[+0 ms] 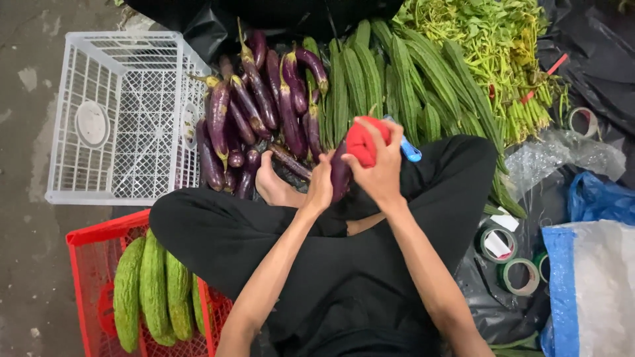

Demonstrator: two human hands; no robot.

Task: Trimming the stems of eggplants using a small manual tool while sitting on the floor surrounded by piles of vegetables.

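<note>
The left hand (322, 187) has its fingers wrapped around a purple eggplant (340, 173) standing nearly upright, while the right hand (380, 170), just beside, grips a red cloth (362, 142) against its upper end.

Glossy smooth eggplants (264, 112); ridged matt gourds (390, 79); white plastic crate (119, 119).

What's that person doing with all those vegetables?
A person sits cross-legged on the ground. The left hand holds a purple eggplant, while the right hand presses a red cloth against it. More eggplants and ridged gourds lie piled in front, with bitter gourds in a red crate.
</note>
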